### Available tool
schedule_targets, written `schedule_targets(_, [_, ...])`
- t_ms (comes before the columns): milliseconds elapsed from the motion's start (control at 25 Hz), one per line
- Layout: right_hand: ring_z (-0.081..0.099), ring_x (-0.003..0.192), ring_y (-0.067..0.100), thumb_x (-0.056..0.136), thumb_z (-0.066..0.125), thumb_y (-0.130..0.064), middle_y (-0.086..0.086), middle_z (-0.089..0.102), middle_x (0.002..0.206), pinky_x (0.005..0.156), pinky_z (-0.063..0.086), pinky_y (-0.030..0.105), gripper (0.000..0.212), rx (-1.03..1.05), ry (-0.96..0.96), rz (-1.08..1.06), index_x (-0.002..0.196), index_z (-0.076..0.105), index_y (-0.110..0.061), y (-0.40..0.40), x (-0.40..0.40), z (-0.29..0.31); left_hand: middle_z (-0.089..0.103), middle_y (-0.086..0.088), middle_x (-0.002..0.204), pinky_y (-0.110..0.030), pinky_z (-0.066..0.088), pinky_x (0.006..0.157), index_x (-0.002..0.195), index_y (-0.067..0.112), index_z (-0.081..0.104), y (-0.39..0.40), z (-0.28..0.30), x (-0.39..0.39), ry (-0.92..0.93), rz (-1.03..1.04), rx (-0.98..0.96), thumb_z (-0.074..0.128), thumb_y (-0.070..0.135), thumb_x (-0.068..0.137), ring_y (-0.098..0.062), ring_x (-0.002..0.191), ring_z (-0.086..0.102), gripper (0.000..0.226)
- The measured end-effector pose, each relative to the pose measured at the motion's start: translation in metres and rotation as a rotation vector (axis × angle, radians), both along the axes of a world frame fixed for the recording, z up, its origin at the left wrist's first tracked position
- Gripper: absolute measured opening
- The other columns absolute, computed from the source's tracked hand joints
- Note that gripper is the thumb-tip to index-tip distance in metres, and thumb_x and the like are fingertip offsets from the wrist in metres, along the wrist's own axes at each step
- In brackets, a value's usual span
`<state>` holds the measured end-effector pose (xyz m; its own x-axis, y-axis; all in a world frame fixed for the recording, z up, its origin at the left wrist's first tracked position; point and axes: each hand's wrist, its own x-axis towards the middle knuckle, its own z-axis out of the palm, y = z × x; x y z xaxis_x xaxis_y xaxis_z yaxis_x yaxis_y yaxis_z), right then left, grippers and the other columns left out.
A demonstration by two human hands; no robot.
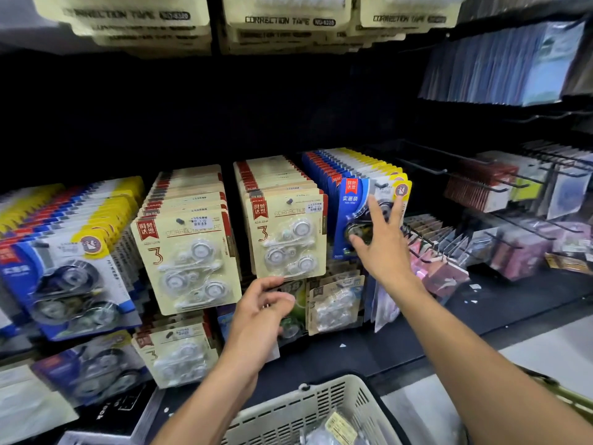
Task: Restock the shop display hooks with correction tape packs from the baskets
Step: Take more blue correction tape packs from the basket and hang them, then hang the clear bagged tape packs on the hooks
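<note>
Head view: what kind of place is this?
Most likely a stationery shop aisle: carded correction tape packs hang in rows on display hooks, some with price stickers, and a cream shopping basket sits below.

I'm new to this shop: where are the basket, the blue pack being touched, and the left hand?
basket (324, 399), head view, pale slotted rim.
blue pack (351, 200), head view, upper blue card.
left hand (260, 313), head view, back of hand.

Glossy clear-plastic blisters on matt card packs (286, 239); slotted plastic basket (321, 409).

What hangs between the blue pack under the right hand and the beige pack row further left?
In the head view, one more beige pack row hangs between the blue pack touched by the right hand and that left beige row.
</note>
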<state>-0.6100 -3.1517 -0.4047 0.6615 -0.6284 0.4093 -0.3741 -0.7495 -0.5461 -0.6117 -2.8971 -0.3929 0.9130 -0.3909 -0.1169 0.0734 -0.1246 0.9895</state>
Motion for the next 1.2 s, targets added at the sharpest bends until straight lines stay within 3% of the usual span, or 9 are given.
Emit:
schedule_targets(200, [0.040, 0.141, 0.037, 0.088, 0.075, -0.022, -0.013, -0.024, 0.162, 0.100, 0.049, 0.050, 0.082, 0.066, -0.082, 0.123, 0.150, 0.024, -0.036, -0.015, -0.005, -0.004, 0.071, 0.003, 0.105, -0.025, 0.048, 0.071, 0.112, 0.029, 0.063, -0.003, 0.000, 0.000, 0.007, -0.015, 0.031, 0.060, 0.011, 0.100, -0.017, 0.105, 0.066, 0.022])
schedule_targets(360, [0.053, 0.128, 0.037, 0.087, 0.076, -0.022, -0.003, -0.017, 0.165, 0.093, 0.052, 0.046, 0.082, 0.049, -0.067, 0.115, 0.148, 0.024, -0.040, -0.012, -0.013, -0.007, 0.070, 0.002, 0.105, -0.025, 0.047, 0.070, 0.112, 0.029, 0.062, -0.004, 0.001, -0.006, 0.012, -0.040, 0.036, 0.060, 0.011, 0.100, -0.014, 0.100, 0.064, 0.023])
schedule_targets(560, [0.026, 0.147, 0.036, 0.089, 0.072, -0.029, 0.001, -0.004, 0.167, 0.110, 0.036, 0.051, 0.081, 0.034, -0.075, 0.027, 0.154, 0.023, -0.034, 0.001, -0.029, -0.011, 0.071, 0.003, 0.105, -0.026, 0.048, 0.073, 0.114, 0.030, 0.062, 0.004, 0.004, -0.008, -0.006, -0.045, 0.046, 0.061, 0.012, 0.099, -0.015, 0.103, 0.065, 0.023])
schedule_targets(720, [0.017, 0.151, 0.030, 0.092, 0.069, -0.030, 0.002, 0.003, 0.167, 0.116, 0.029, 0.051, 0.075, 0.066, -0.074, -0.023, 0.153, 0.026, -0.028, 0.018, -0.046, -0.019, 0.070, 0.003, 0.107, -0.034, 0.047, 0.088, 0.113, 0.033, 0.062, 0.012, 0.004, -0.007, -0.020, -0.055, 0.074, 0.062, 0.015, 0.099, -0.014, 0.107, 0.064, 0.023])
schedule_targets(880, [0.030, 0.145, 0.032, 0.090, 0.071, -0.029, 0.009, 0.024, 0.160, 0.114, 0.033, 0.046, 0.066, 0.176, 0.035, 0.032, 0.147, 0.039, -0.017, 0.051, -0.068, -0.045, 0.068, -0.007, 0.109, -0.033, 0.044, 0.084, 0.116, 0.026, 0.060, 0.020, -0.005, -0.002, -0.032, -0.024, 0.124, 0.065, 0.016, 0.097, -0.015, 0.100, 0.062, 0.021])
schedule_targets(1040, [0.049, 0.128, 0.029, 0.091, 0.070, -0.024, 0.009, 0.049, 0.142, 0.103, 0.041, 0.038, 0.051, 0.441, 0.207, 0.081, 0.137, 0.051, -0.013, 0.100, -0.104, -0.091, 0.064, -0.008, 0.111, -0.033, 0.045, 0.085, 0.132, 0.017, 0.058, 0.045, -0.056, -0.007, -0.072, -0.010, 0.365, 0.068, 0.020, 0.094, -0.024, 0.094, 0.060, 0.039])
schedule_targets(1200, [0.057, 0.101, 0.021, 0.090, 0.069, -0.015, 0.009, 0.061, 0.131, 0.085, 0.044, 0.028, 0.043, 0.619, 0.498, 0.114, 0.131, 0.057, -0.012, 0.155, -0.161, -0.184, 0.057, -0.011, 0.139, -0.032, 0.044, 0.102, 0.142, 0.018, 0.051, 0.095, -0.129, -0.037, -0.091, -0.233, 0.772, 0.066, 0.022, 0.094, -0.029, 0.125, 0.056, 0.051])
